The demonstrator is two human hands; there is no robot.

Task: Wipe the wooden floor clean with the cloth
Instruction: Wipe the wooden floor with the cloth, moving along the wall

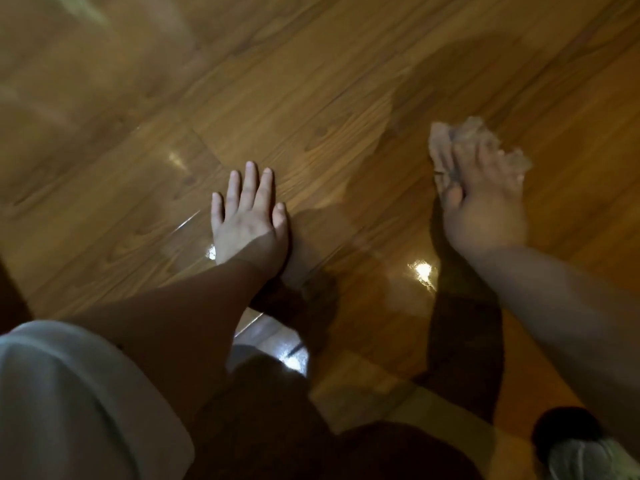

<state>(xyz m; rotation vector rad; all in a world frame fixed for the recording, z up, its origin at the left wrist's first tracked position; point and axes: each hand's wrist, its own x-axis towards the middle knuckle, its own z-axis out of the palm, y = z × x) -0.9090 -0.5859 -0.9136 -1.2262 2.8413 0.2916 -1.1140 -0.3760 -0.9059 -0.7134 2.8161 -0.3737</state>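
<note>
The left grip (249, 223), a bare hand, lay flat on the wooden floor (311, 81), palm down. Its fingers were straight and slightly spread, pointing away from the person, and it held nothing. Its forearm ran back toward the lower left, where a pale sleeve (69, 393) filled the corner of the view.

The right grip (485, 209) was well apart from it, out to the right and a little farther forward, and was blurred. It rested on top of the cloth (474, 133), a crumpled, pale brownish rag lying on the floor boards. The fingers (464, 161) lay stretched out over the rag, pressing it down rather than closing round it, and the thumb sat at the rag's near left edge. Bunched folds of the cloth showed beyond the fingertips and out to the right of them.

The boards were glossy brown with a visible grain, running diagonally across the view. Bright glints of light (422, 270) showed on the boards between the two forearms, and both arms were mirrored darkly in the surface. A darker patch (450, 81) spread across the boards beyond the cloth; whether it was damp or shadow could not be told. At the lower right edge sat a dark rounded shape (568, 431), too blurred to identify
</note>
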